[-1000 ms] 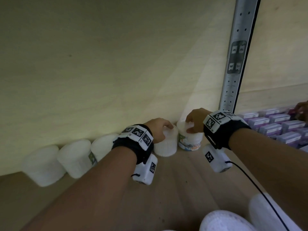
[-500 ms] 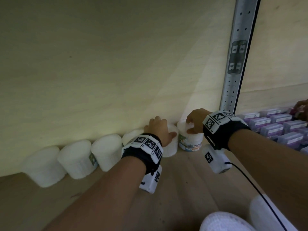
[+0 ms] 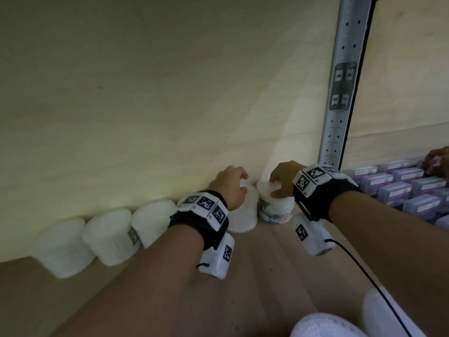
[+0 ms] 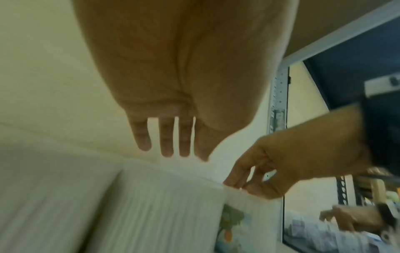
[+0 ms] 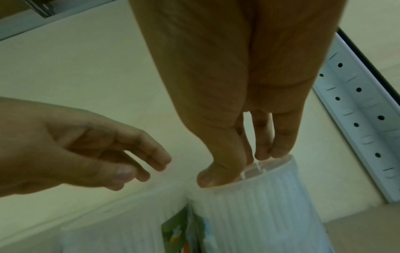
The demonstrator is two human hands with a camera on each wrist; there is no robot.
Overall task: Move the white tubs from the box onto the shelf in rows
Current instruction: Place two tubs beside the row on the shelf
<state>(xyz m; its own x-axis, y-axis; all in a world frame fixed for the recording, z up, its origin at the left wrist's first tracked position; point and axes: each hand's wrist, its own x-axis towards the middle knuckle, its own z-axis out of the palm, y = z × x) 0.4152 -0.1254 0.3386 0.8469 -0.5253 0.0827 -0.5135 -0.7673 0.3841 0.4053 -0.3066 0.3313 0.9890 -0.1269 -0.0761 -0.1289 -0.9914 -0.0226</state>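
Two tubs (image 3: pixel 323 324) waited nearest us; beyond, our left hand (image 3: pixel 229 188) hovered slack, holding nothing, while our right hand (image 3: pixel 283 178) pinched the end tub's (image 3: pixel 275 207) rim at the back wall (image 3: pixel 145 105). We judged a jerky release could topple it against its neighbour (image 3: pixel 244 215).

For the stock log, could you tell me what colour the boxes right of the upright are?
Purple boxes, clearest in the head view.

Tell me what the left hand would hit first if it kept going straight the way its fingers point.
Probably the shelf's back panel. The left hand hovers open above the ribbed white tub, fingers aimed past its top toward the panel; depth is unclear, so they might graze the tub's far rim first.
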